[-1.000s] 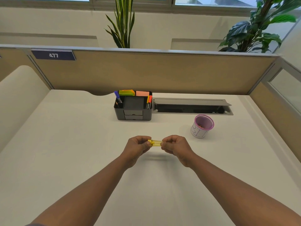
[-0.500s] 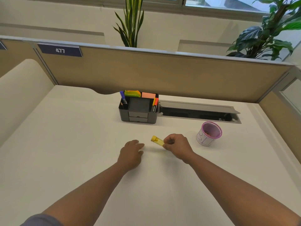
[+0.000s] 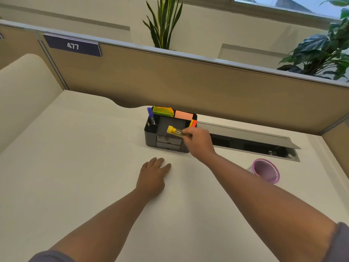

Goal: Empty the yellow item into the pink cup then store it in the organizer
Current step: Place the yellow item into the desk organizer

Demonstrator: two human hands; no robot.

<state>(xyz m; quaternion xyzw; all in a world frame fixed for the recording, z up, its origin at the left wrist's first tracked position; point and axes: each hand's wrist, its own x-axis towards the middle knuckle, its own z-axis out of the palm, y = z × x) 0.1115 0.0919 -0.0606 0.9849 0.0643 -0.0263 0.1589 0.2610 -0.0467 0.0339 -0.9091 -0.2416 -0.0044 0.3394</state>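
Storing step, yellow tube over organizer.

Near side of organizer: left hand flat on desk, open, empty. Just above its middle tray: right hand pinching yellow tube by its tail, cap leading. Risk: tube lying crosswise, catching the rim, rolling off. Right of organizer: pink cup.
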